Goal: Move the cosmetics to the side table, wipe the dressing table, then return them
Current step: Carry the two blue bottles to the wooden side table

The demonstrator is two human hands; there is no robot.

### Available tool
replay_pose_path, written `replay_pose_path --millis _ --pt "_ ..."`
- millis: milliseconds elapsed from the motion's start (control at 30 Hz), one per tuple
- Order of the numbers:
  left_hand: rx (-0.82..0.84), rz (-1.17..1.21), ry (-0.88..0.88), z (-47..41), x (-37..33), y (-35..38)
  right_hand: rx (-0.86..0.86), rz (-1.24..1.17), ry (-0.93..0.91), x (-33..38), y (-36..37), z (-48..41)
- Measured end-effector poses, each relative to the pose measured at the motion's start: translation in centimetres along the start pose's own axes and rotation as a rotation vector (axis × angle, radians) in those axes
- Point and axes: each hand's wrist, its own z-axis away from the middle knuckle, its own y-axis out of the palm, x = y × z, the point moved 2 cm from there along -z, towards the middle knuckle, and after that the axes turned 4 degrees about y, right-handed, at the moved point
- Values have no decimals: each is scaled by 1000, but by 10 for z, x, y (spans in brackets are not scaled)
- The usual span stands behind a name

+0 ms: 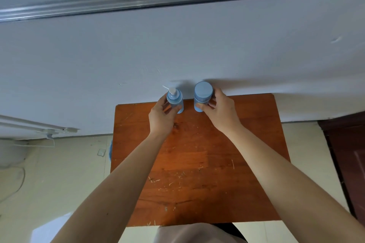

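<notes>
Reaching across the scratched wooden table (197, 173), the person works at its far edge. The left hand (161, 118) curls round the pump bottle (174, 98); the right hand (221, 112) wraps the capped jar (203, 89). Whether their bases touch the wood is unclear. Best to lift both straight up, upright, grips firm, without knocking the wall (197, 45) just behind.
</notes>
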Motion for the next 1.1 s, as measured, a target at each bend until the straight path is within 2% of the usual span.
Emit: replay_pose_path --millis 100,200,300,367,500,667,867,933,1100 --pt "14 -19 5 -1 0 1 -27 90 -2 1 3 0" --pt "78 -76 17 0 -4 -3 -77 351 14 6 1 4" --pt "166 -213 31 6 -10 -14 -8 463 72 13 -6 10" --pt "168 -329 63 15 -18 -28 14 461 93 20 -14 16" --pt "107 -609 292 35 -44 -68 -132 501 -42 53 -40 34" --pt "-95 -812 588 65 -88 -129 -379 668 -264 107 -71 72" --pt "-275 -734 769 113 -115 -178 -577 780 -344 133 -89 140" --pt "-249 -674 818 126 -119 -175 -626 805 -327 127 -94 168" --pt "-67 -557 967 163 -133 -133 -723 835 -201 94 -119 249"
